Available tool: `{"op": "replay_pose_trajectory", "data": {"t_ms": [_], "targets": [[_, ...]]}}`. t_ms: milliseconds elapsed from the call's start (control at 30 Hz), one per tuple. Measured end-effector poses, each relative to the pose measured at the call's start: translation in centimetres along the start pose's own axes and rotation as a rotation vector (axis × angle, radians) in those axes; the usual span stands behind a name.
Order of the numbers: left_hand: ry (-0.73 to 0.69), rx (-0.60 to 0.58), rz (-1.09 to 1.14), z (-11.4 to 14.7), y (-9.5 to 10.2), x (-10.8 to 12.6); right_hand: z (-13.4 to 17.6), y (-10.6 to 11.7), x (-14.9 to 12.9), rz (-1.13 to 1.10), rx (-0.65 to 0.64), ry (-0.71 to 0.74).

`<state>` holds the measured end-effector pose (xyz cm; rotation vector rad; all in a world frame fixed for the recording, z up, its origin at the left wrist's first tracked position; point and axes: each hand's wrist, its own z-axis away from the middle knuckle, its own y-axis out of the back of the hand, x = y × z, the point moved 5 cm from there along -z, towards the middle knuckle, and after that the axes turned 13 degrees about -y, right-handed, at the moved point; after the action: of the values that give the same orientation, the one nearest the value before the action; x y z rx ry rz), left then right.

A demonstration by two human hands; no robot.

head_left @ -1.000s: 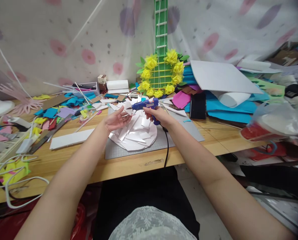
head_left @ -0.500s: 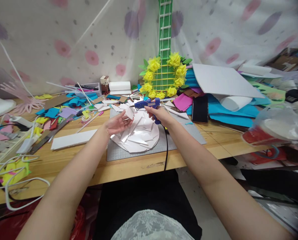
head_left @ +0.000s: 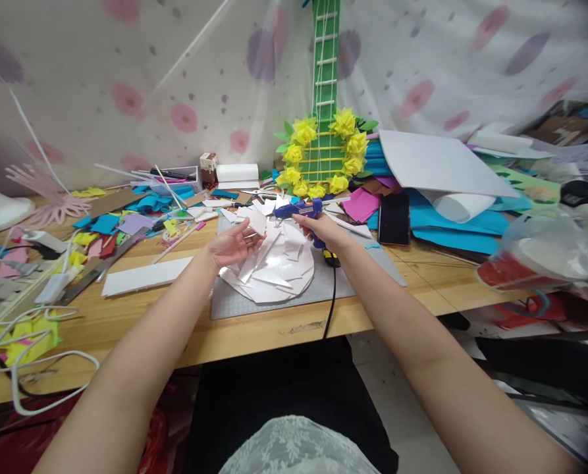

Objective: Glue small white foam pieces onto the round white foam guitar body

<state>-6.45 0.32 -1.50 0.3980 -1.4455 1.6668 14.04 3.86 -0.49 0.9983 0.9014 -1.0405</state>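
Note:
A small white foam-board piece [head_left: 257, 222] is pinched in my left hand [head_left: 232, 245], its flat side tilted up. My right hand [head_left: 323, 230] grips a blue hot glue gun [head_left: 298, 209], whose nozzle points left toward the piece, a short way off from it. A black cord hangs from the glue gun over the table edge. Below both hands lies a round white piece [head_left: 274, 283] with overlapping white scraps layered on it. It rests on a grey cutting mat [head_left: 353, 283].
Behind stands a green guitar-shaped craft [head_left: 327, 85] ringed with yellow paper flowers. Coloured scraps and a white strip [head_left: 145, 276] lie left, near white cables [head_left: 51, 359]. On the right are a black phone [head_left: 394, 217], blue sheets [head_left: 452, 224] and a bagged red-and-white cup [head_left: 525, 263].
My right hand has drawn the glue gun slightly right, so its nozzle is farther from the white piece. My left hand keeps holding the piece in nearly the same spot.

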Motion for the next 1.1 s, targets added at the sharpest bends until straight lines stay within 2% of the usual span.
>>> {"op": "replay_pose_trajectory", "data": {"t_ms": [500, 800, 1100], "targets": [[0.014, 0.038, -0.001, 0.0, -0.5, 0.0, 1.6, 0.2, -0.2, 0.112, -0.142, 0.070], [-0.016, 0.074, -0.005, -0.3, -1.2, -0.2, 2.5, -0.4, -1.3, 0.103, -0.153, 0.109], [-0.026, 0.081, -0.012, -0.2, -1.3, -0.4, 2.1, -0.8, -1.8, 0.052, -0.134, 0.120]]}}
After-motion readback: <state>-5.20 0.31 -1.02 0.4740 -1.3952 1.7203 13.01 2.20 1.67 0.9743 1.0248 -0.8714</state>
